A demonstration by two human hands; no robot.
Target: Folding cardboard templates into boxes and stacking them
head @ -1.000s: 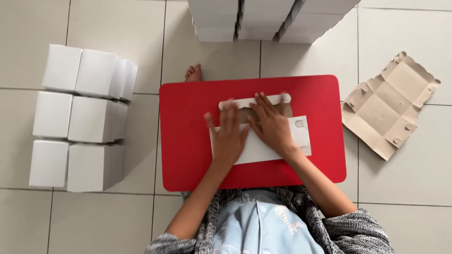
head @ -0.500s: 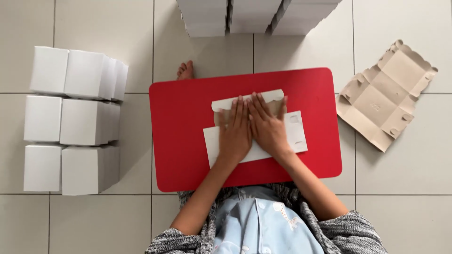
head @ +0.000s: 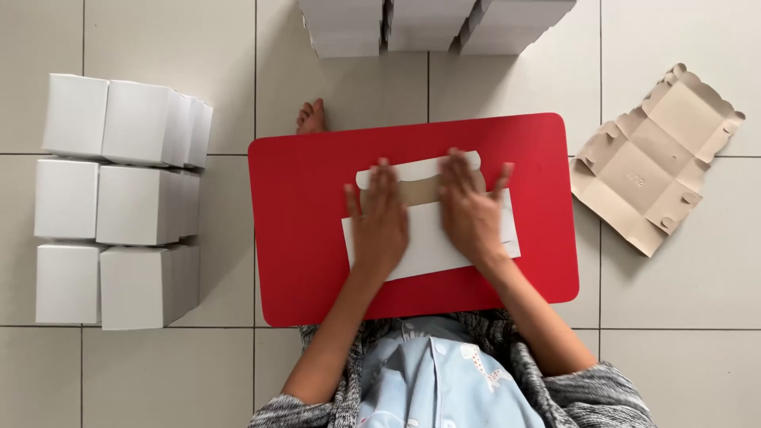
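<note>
Flat white card blank (head: pixel 432 238) lies near the middle of the red board (head: pixel 301 230), its top flap folded back so the brown inner side shows between our hands.

Our left hand (head: pixel 379 222) is pressed palm-down on the blank's left part, fingers straight and close together, holding nothing. Our right hand (head: pixel 472 210) is flat on the right part, fingers slightly fanned, thumb out to the side, also gripping nothing. Both hands cover the fold line.

Judgement on the step: this looks like creasing the flap. To do it well, we should keep the palms heavy on the panel so it does not slide on the smooth board, and run even pressure along the whole fold, so the crease comes out straight.

Around the board: folded white boxes (head: pixel 119 198) stand in rows to the left on the tile floor (head: pixel 674 333). More white stacks (head: pixel 432 24) sit at the top edge. An unfolded brown blank (head: pixel 654 158) lies to the right, well apart. A bare foot (head: pixel 311 117) shows just beyond the board.
</note>
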